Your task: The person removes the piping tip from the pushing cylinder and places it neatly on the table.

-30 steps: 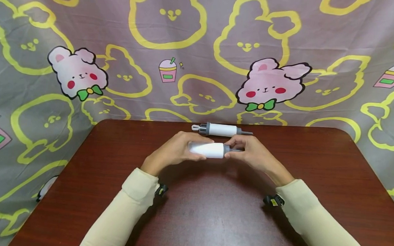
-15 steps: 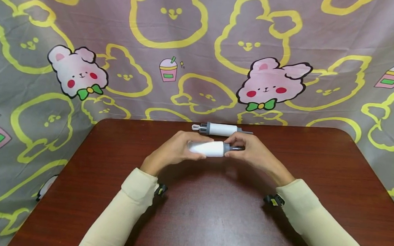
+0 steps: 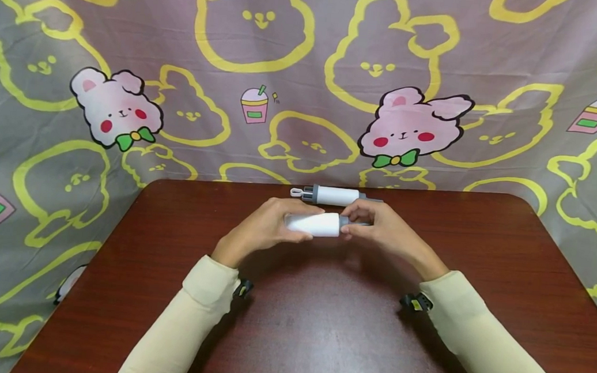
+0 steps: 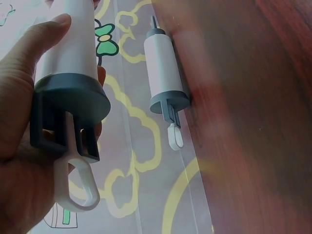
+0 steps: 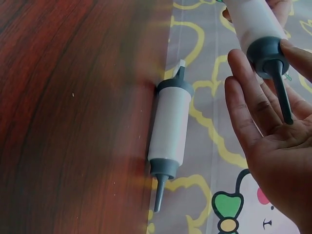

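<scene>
Held level across the middle of the head view is a white-barrelled syringe (image 3: 322,224). My left hand (image 3: 259,225) wraps the barrel from the left, thumb along its near side. In the left wrist view its dark grey end collar (image 4: 73,92) and white loop handle (image 4: 87,187) stick out past the palm. With thumb and finger my right hand (image 3: 389,230) pinches the grey nozzle cap (image 5: 265,46) at the other end. The thin nozzle (image 5: 281,92) points toward the right palm. A second, matching syringe (image 3: 337,197) lies just beyond both hands, its nozzle partly hidden by the right hand.
The reddish-brown table (image 3: 315,320) spreads beneath the arms. Close behind the second syringe, a patterned curtain (image 3: 307,66) hangs along the table's far edge and wraps both sides.
My right fingers have shifted slightly round the nozzle cap, and the held syringe sits a touch higher. My left hand keeps its grip; the second syringe has not moved.
</scene>
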### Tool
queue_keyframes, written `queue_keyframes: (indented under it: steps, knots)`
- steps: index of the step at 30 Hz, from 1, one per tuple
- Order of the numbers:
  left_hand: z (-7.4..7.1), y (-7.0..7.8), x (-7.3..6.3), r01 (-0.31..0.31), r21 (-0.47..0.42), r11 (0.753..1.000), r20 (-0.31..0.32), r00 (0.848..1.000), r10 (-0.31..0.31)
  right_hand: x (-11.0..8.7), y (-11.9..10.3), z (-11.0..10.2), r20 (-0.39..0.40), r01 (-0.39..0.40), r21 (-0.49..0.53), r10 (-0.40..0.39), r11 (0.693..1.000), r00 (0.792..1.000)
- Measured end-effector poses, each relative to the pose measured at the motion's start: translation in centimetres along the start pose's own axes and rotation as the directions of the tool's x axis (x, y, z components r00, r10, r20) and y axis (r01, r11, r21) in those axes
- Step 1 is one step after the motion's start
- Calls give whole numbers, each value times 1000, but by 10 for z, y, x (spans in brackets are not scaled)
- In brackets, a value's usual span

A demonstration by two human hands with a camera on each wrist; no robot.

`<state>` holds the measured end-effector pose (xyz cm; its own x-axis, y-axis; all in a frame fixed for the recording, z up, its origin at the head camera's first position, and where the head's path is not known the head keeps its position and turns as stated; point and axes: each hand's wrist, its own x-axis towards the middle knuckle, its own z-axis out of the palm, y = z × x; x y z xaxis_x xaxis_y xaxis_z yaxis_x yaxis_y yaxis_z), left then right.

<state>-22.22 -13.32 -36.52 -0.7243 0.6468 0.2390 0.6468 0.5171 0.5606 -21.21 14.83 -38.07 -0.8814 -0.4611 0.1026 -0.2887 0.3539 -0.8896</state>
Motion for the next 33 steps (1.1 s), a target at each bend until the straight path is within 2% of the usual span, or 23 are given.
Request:
queue_keyframes:
  steps: [11,19,27,33]
  knots:
    - [-2,3,0,-2,16,1000,2,1000,2,0,2,1,-13,40,5,-39,999,999]
    - [-1,2,1,-8,23,1000,-4,1000,8,-1,3,5,-40,72,-31,-73,997,996]
    - [-2,3,0,1,31,1000,6,1000,-1,-3,5,4,-39,85,-28,-86,996,996]
    - [-1,4,0,-20,40,999,-4,1000,21,-4,5,3,-30,83,-10,-84,996,996]
